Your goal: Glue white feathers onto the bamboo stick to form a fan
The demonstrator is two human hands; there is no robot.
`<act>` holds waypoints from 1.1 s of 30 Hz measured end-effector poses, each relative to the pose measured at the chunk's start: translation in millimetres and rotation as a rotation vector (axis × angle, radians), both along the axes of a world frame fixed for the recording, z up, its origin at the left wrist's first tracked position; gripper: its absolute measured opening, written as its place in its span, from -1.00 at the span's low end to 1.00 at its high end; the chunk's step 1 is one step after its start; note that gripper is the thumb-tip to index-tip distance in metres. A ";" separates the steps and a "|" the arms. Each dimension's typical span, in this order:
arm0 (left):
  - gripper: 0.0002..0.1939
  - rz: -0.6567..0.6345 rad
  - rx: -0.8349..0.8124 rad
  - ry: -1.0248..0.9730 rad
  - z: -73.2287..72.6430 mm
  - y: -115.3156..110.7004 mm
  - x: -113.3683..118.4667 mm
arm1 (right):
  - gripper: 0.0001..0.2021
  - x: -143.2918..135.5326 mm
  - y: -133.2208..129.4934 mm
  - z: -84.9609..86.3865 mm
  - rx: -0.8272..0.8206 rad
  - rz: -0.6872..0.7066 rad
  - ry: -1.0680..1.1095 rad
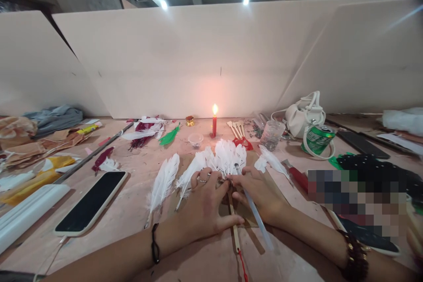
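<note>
A white feather fan (230, 157) lies in front of me, its feathers spread above a slim wooden handle (235, 231) with a red cord. My left hand (208, 196) presses its bent fingers at the base of the feathers, the thumb reaching over the handle. Between the fingers of my right hand (262, 191) slants a translucent glue stick (256, 216) with a dark upper tip. The fingertips of both hands meet near the feather base, which they partly hide. Loose white feathers (163, 180) lie to the left, and another white feather (276, 163) to the right.
Behind the fan burns a red candle (214, 127). Nearby are a small clear dish (195, 140), wooden fan handles (236, 130), a plastic cup (272, 135), a green can (317, 139) and a white bag (302, 116). A phone (92, 202) lies left; black dotted fabric (373, 172) lies right.
</note>
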State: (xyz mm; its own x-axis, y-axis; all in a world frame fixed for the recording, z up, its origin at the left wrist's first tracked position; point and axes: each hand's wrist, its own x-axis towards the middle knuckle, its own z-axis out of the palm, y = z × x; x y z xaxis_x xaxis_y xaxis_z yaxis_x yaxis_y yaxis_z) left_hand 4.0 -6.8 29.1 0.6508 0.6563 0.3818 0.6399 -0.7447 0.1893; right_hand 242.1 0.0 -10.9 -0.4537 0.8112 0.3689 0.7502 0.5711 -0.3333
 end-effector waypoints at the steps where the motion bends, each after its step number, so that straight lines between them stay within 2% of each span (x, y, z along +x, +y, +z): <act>1: -0.23 0.000 0.010 -0.003 -0.3 0.5 0.0 | -0.80 -0.7 -0.8 2.1 -0.004 -0.003 -0.010; 6: -0.27 0.014 0.023 -0.028 0.0 1.8 1.6 | -0.79 -4.1 -9.2 19.5 -0.029 -0.026 -0.034; 9: -0.14 0.033 -0.033 -0.064 0.1 2.9 2.6 | -0.79 -5.2 -11.4 25.2 -0.042 -0.037 -0.032; 15: 0.21 0.032 -0.248 -0.085 -6.1 8.3 0.9 | -0.81 -6.7 -5.7 15.7 -0.016 -0.084 -0.025; 19: 0.36 0.013 -0.304 -0.107 -10.6 11.7 0.1 | -0.73 -5.2 -1.6 9.1 0.012 -0.107 -0.002; 24: 0.42 0.000 -0.320 -0.125 -13.8 14.4 0.0 | -0.77 -1.9 1.3 6.3 0.017 -0.110 0.016; 33: 0.43 -0.010 -0.301 -0.134 -11.8 14.1 1.7 | -0.73 -6.5 -3.5 14.2 0.083 -0.094 -0.026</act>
State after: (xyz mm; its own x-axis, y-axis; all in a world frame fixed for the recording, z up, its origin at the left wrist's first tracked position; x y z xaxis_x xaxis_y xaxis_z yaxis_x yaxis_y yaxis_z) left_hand 5.7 7.3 17.3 0.6150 0.7463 0.2545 0.5871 -0.6488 0.4840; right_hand 235.6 -3.6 3.3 -0.3868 0.8181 0.4256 0.8096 0.5222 -0.2681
